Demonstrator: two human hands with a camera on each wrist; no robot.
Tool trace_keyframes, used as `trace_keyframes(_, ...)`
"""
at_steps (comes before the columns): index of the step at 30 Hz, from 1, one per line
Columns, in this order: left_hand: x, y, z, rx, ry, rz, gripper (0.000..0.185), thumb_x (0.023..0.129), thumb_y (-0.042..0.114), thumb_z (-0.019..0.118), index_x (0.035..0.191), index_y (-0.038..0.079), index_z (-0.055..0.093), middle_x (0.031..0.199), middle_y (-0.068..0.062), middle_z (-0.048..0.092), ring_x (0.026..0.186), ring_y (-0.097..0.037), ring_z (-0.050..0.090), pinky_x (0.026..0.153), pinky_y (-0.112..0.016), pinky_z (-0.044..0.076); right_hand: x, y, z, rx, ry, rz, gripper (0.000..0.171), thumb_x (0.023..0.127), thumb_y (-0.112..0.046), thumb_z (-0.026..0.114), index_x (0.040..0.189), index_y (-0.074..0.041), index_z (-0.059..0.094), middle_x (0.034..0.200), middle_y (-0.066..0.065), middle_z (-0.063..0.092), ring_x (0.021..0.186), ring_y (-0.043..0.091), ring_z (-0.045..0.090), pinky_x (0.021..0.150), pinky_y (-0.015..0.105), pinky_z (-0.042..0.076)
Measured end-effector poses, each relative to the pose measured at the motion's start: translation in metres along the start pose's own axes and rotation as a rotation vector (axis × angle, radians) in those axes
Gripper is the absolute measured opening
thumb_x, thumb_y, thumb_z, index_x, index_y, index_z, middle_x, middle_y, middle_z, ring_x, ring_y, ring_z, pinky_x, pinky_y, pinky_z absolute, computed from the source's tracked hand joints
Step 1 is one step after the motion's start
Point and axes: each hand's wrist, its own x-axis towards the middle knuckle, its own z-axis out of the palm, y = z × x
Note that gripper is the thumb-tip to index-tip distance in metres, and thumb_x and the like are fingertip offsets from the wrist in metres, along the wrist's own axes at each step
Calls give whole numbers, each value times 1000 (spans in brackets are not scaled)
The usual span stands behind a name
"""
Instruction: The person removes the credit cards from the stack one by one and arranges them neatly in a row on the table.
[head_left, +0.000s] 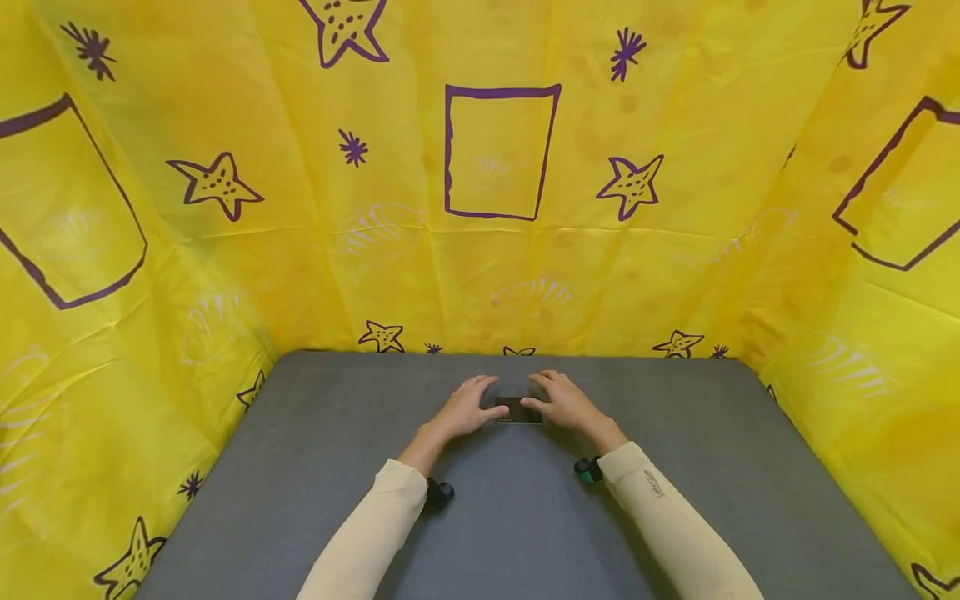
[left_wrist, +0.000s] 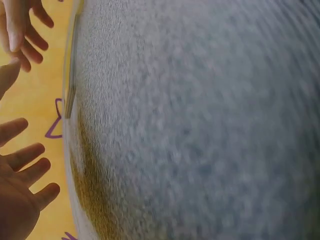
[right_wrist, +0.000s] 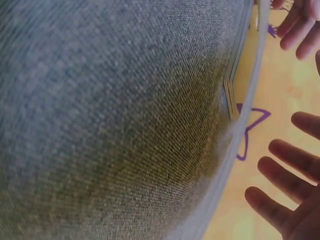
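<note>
A small dark flat rectangle [head_left: 517,410] with a pale front edge lies on the grey table, between my two hands; its exact kind I cannot tell. My left hand [head_left: 467,407] hovers at its left end, thumb pointing inward at the edge. Mirroring it on the right, my right hand [head_left: 562,402] has its thumb over the rectangle's right end. Fingers are spread and relaxed in the left wrist view, where the left hand [left_wrist: 20,195] faces the other one. The right wrist view likewise shows the right hand [right_wrist: 295,200] with separated fingers.
The grey table [head_left: 510,517] stretches around both forearms. Yellow cloth [head_left: 480,275] printed with purple starfish and shapes hangs behind the table and along both sides. A dark wrist camera [head_left: 440,494] sits under the left sleeve, another camera [head_left: 587,471] under the right.
</note>
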Motion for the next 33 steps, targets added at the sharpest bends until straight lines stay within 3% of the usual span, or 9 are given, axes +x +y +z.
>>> trace_keyframes(6,5,0,3,-2,-22,2,67,93,43,61,148,12,40,154,-14,39,144,-36,32,113,-58,28,5,-1,3,-11,-13,-42,56,95,-40,59,136,-1,54,137,23,52,124,41,51,101,56,42)
trace_keyframes(14,10,2,7,78,-47,35,64,92,42,63,145,12,45,148,-12,47,139,-34,39,111,-54,32,7,2,5,-16,-43,-85,46,93,-33,64,127,-2,62,124,20,59,114,37,57,97,51,46)
trace_keyframes(20,10,2,11,118,-50,56,57,89,39,69,136,11,55,136,-13,57,126,-33,50,104,-54,38,6,2,11,-12,-76,-110,38,89,-27,71,118,-3,68,116,16,63,105,32,59,92,47,48)
trace_keyframes(27,13,2,9,221,-80,96,44,86,35,73,125,17,63,130,-8,60,121,-30,50,100,-50,39,8,-1,11,-53,-113,-134,35,82,-19,78,113,-4,71,111,12,65,102,29,60,91,45,48)
trace_keyframes(33,18,1,5,213,-114,127,39,85,32,75,120,18,68,126,-6,61,117,-28,52,100,-49,40,12,-2,7,-85,-149,-152,32,80,-14,79,110,-6,72,106,10,66,98,27,62,90,44,49)
